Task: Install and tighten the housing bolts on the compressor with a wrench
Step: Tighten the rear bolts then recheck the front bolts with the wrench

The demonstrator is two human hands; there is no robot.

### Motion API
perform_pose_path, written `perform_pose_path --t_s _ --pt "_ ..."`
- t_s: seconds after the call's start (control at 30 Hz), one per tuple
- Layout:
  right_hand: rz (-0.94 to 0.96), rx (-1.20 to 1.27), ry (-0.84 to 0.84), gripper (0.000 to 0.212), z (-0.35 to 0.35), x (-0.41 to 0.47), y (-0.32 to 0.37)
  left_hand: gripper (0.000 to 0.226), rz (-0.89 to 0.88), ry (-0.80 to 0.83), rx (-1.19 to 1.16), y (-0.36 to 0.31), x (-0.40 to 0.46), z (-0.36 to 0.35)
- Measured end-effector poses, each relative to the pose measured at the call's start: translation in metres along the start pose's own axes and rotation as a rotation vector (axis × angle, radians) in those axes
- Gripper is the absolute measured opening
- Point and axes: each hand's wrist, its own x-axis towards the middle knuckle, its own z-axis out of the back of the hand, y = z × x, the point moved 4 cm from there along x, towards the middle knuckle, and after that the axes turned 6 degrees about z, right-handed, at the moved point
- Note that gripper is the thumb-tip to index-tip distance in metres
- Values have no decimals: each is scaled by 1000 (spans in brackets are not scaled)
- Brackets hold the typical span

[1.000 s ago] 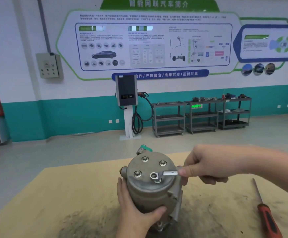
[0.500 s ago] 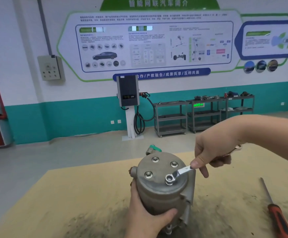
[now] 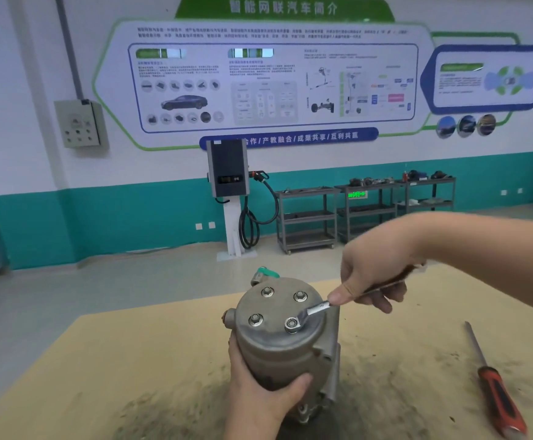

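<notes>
Broadly, room: a workshop hall with a white wall over a teal band, a large printed wall board (image 3: pixel 271 81) across it, a grey switch box (image 3: pixel 79 123) at the left, a charging post (image 3: pixel 228 173) with a looped cable at the centre, and three metal shelf carts (image 3: pixel 366 214) along the wall to the right.
Surface: a tan table (image 3: pixel 106 369), its top smeared with dark grime around and in front of the work.
Compressor: the compressor (image 3: pixel 282 347) stood on end on the table near the middle, its round housing face turned up — four bolts (image 3: pixel 268 292) seated in it.
Left hand: the left hand (image 3: pixel 260 398) gripped the compressor body from below, fingers round the left side and thumb across the front.
Right hand: the right hand (image 3: pixel 374 271) was curled round the wrench shank, thumb pressed down on it — nothing else in its grasp.
Wrench: the wrench (image 3: pixel 314 311) sat with its ring end over the near-right bolt and its shank running up and right into the palm.
Screwdriver: a red-handled screwdriver (image 3: pixel 493 385) lay on the table to the right, well apart from the compressor.
</notes>
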Motion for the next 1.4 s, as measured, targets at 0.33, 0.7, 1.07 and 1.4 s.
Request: perform_pose_path --t_s 0.33,0.7,1.07,1.4 --pt "-215 -88 237 53 5 0 -4 147 18 -26 136 -1 -7 -12" --pt "-158 272 -87 49 -53 -32 -20 146 33 -121 217 -11 -17 -24" --pt "-163 38 -265 49 -69 -31 3 141 28 -140 145 -10 -17 -19" --pt "-4 93 -503 52 -29 -40 -26 110 -76 -147 -94 -32 -42 -23"
